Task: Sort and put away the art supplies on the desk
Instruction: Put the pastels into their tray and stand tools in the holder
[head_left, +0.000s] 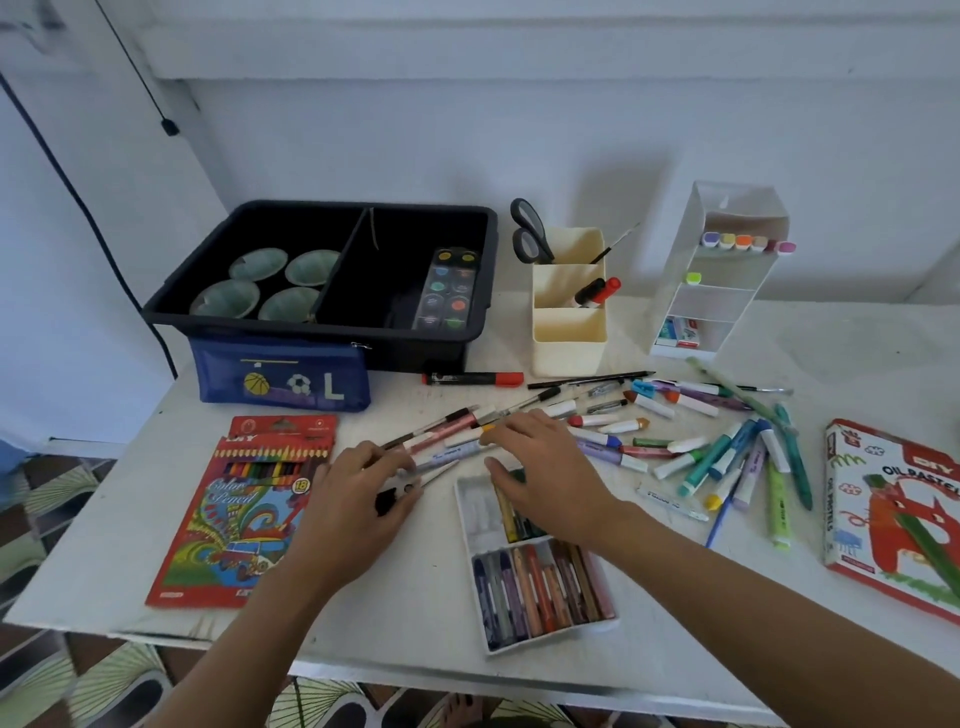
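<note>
My left hand (358, 488) grips one end of a bundle of pens and brushes (447, 434) lying slantwise on the white desk (104, 561). My right hand (540, 467) rests with spread fingers on the bundle's other end, above an open tray of oil pastels (540, 582). Loose markers and highlighters (717, 457) lie scattered to the right. A red marker (472, 379) lies near the black bin (322, 317).
The black bin holds green cups (260, 283) and a watercolour palette (449, 288). A blue pencil case (283, 376) leans on it. A cream holder (569, 332) with scissors, a white tiered organiser (717, 291), a colour pencil box (244, 514) and an oil pastel box (893, 514) surround the work area.
</note>
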